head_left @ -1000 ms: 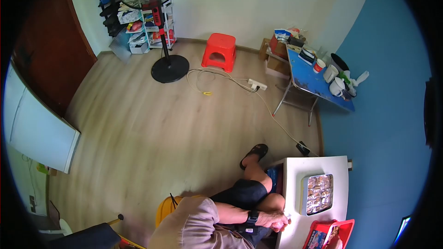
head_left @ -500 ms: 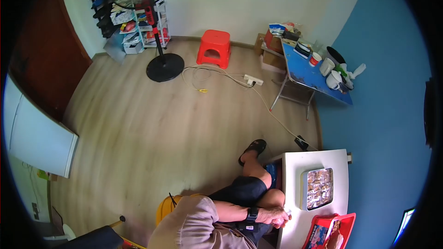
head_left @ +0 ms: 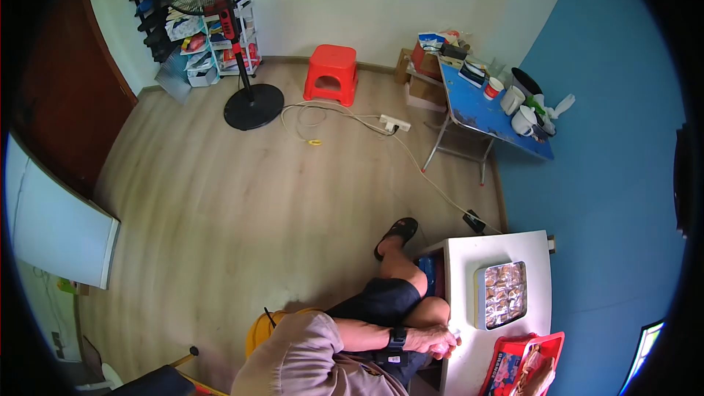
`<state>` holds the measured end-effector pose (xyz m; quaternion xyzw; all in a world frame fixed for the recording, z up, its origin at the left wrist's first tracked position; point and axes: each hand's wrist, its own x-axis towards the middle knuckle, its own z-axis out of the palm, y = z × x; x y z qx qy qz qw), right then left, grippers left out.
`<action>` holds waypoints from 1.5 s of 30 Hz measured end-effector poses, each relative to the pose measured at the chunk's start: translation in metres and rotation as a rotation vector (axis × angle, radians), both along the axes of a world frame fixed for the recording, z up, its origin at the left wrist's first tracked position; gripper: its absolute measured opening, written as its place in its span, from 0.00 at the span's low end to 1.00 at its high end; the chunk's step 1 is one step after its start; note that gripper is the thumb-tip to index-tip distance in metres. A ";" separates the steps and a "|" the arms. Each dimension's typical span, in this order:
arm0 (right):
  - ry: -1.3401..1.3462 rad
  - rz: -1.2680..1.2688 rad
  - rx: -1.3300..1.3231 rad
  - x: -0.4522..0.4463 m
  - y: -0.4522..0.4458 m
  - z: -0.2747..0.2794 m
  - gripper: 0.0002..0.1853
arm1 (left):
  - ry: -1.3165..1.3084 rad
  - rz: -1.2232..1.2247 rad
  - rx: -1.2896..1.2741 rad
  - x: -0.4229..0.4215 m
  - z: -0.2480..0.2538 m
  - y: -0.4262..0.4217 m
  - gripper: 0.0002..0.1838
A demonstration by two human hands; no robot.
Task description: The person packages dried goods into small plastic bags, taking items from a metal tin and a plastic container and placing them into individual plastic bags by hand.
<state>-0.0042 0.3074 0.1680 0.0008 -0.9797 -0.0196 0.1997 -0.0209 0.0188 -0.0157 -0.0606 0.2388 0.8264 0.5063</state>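
My left hand (head_left: 431, 339), with a black watch on its wrist, is closed over my lap beside the white cabinet's edge. Something small and pale shows at its fingertips, too small to name. At the lower right, my right hand (head_left: 541, 378) reaches over the red container (head_left: 504, 367), which has printed sides and brownish contents. The fingers of that hand are too unclear to read. On the white cabinet top (head_left: 469, 249) stands a metal tin (head_left: 480, 299) holding rows of individually wrapped brown pieces, to the left of which my left hand rests.
A blue folding table (head_left: 469, 106) with cups and a pot stands against the blue wall. Farther off are a red stool (head_left: 331, 73), a standing fan (head_left: 253, 106) and a power strip (head_left: 394, 123) with cables across the floor. My crossed legs are beside the cabinet.
The view has shifted slightly. My right hand has moved a little to the right over the red container, uncovering more of its contents. My left hand stays closed in about the same place.
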 end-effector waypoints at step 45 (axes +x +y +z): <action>-0.638 0.785 -0.667 0.008 -0.191 -0.040 0.05 | 0.137 -0.322 0.189 0.028 0.053 -0.085 0.26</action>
